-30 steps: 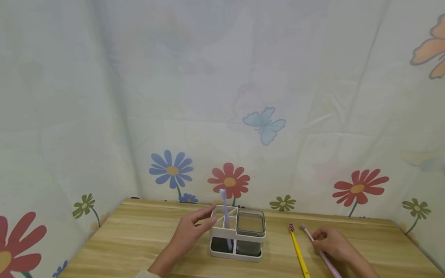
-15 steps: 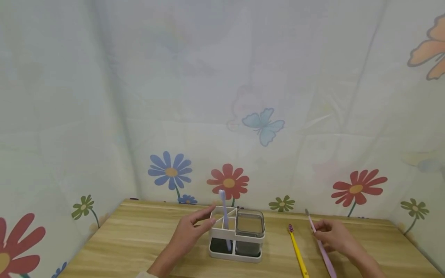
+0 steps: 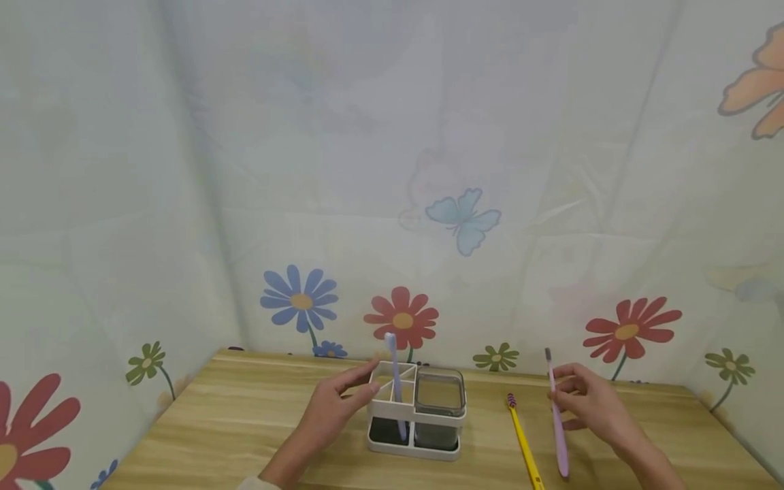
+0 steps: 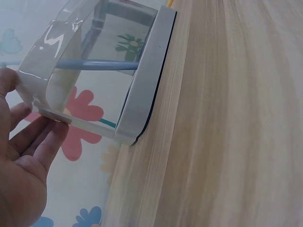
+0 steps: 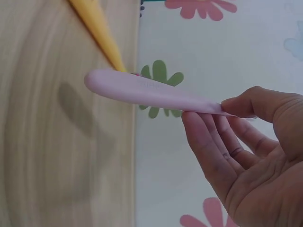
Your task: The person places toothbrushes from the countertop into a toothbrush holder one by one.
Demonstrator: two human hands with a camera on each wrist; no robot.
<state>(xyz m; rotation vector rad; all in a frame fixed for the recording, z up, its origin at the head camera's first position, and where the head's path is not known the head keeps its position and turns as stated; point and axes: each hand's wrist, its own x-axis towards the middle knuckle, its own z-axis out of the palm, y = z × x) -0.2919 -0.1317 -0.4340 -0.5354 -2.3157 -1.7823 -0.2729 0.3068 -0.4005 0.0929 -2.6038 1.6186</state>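
My right hand (image 3: 591,405) pinches a pink-purple toothbrush (image 3: 559,435) between thumb and fingers. It is raised off the table, bristle head up, and in the right wrist view its thick handle end (image 5: 118,87) points away from the hand. My left hand (image 3: 331,408) holds the left side of a white toothbrush holder (image 3: 392,410) at its upper tier; the left wrist view shows the fingertips on that tier's frame (image 4: 54,116). A pale blue-purple toothbrush (image 3: 397,374) stands slightly tilted in one of the holder's compartments. A clear grey cup (image 3: 439,395) sits in its right half.
A yellow toothbrush (image 3: 523,442) with a purple-and-dark head lies on the wooden table (image 3: 245,408), between the holder and my right hand. A floral curtain (image 3: 367,136) hangs behind the table and along its sides.
My right hand has lifted the pink-purple toothbrush off the table and turned it more upright. My left hand and the holder have stayed put.
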